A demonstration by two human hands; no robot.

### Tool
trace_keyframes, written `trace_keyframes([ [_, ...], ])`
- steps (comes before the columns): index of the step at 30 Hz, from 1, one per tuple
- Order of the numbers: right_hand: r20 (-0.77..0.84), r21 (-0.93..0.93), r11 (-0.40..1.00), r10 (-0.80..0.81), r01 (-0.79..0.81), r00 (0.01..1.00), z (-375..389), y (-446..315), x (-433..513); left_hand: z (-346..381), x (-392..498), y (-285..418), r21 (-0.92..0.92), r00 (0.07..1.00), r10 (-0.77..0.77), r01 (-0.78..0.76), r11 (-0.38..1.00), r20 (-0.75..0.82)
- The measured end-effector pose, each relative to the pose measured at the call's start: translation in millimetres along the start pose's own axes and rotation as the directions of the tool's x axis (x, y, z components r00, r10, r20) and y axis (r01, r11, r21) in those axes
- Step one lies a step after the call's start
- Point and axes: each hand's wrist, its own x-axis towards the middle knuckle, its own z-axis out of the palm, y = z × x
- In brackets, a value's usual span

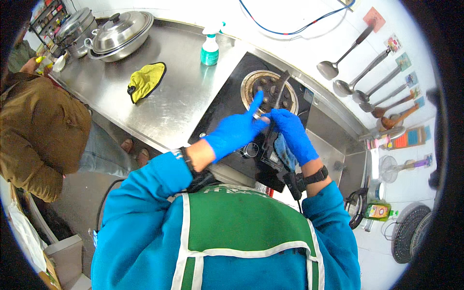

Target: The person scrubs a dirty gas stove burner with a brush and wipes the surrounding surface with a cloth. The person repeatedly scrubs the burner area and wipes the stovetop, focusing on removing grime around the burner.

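Observation:
Both my hands wear blue gloves and meet above a black glass-topped gas cooktop point(224, 105). My left hand point(239, 130) has its index finger pointing up, and its thumb side is close to the other hand; whether it grips anything is unclear. My right hand point(290, 127) is closed around the end of a dark, curved metal piece point(281, 88), which slants up over the round burner point(266, 96). A blue cloth point(284, 150) hangs beneath my right hand, by the wrist. The cooktop's control knob point(251, 149) shows below my left hand.
A yellow cloth point(148, 81), a spray bottle point(210, 50) and a lidded steel pan point(121, 34) stand on the steel counter point(174, 105). A person in a brown jacket point(43, 130) stands at left. Ladles point(330, 69) hang on the right wall, near a sink point(337, 159).

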Motion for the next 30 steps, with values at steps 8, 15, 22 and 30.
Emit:
trace_keyframes([
  [8, -0.105, -0.835, 0.549, -0.223, 0.036, 0.969, -8, 20, -11, -21, 2, -125, 0.294, 0.917, -0.101, 0.226, 0.929, -0.386],
  [15, 0.071, -0.996, 0.034, -0.162, 0.077, 0.984, 10, 30, -12, -5, 5, -142, 0.000, 0.930, -0.232, 0.242, 0.970, -0.286],
  [22, -0.018, -0.949, 0.315, -0.124, 0.022, 0.992, 38, 20, 5, -10, 0, -138, -0.027, 0.933, -0.300, 0.301, 0.953, -0.197],
  [30, -0.039, -0.923, 0.384, -0.105, 0.004, 0.994, 44, 18, 10, -7, -7, -135, -0.032, 0.941, -0.290, 0.289, 0.957, -0.171],
])
